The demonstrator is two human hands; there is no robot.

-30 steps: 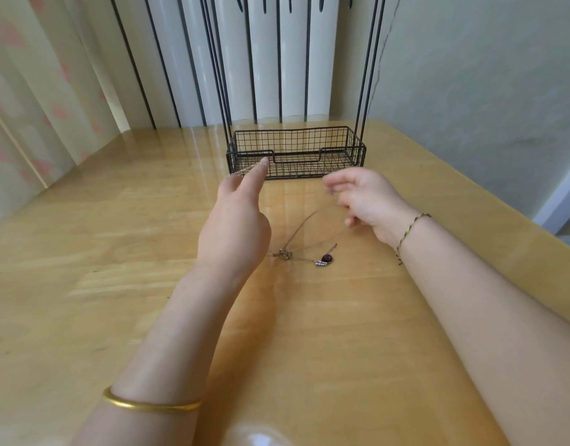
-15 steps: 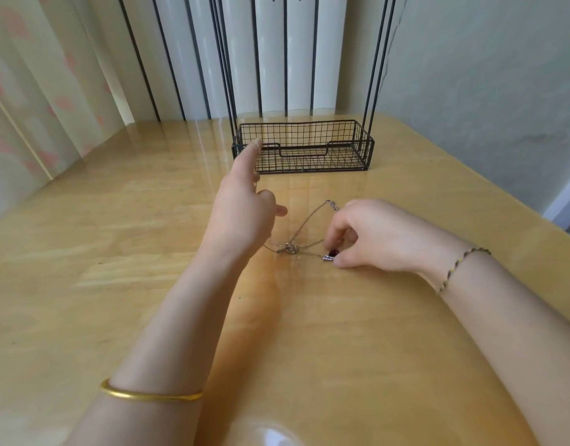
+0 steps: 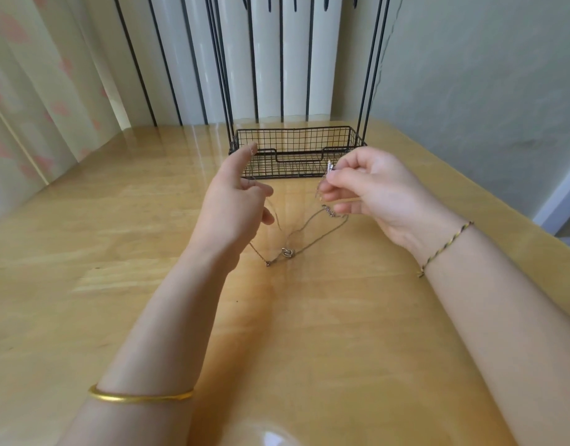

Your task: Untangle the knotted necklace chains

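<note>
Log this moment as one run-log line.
left hand: holds necklace chains | right hand: pinches chain end, raised | tangle: between hands, not yet undone | wire basket: behind hands

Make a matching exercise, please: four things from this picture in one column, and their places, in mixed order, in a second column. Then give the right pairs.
1 wire basket
2 gold bangle
3 braided bracelet
4 necklace chains

a on the left wrist
b held up between the left hand and the right hand
c at the far side of the table
d on the right wrist

Pairs: 1-c, 2-a, 3-d, 4-b
</note>
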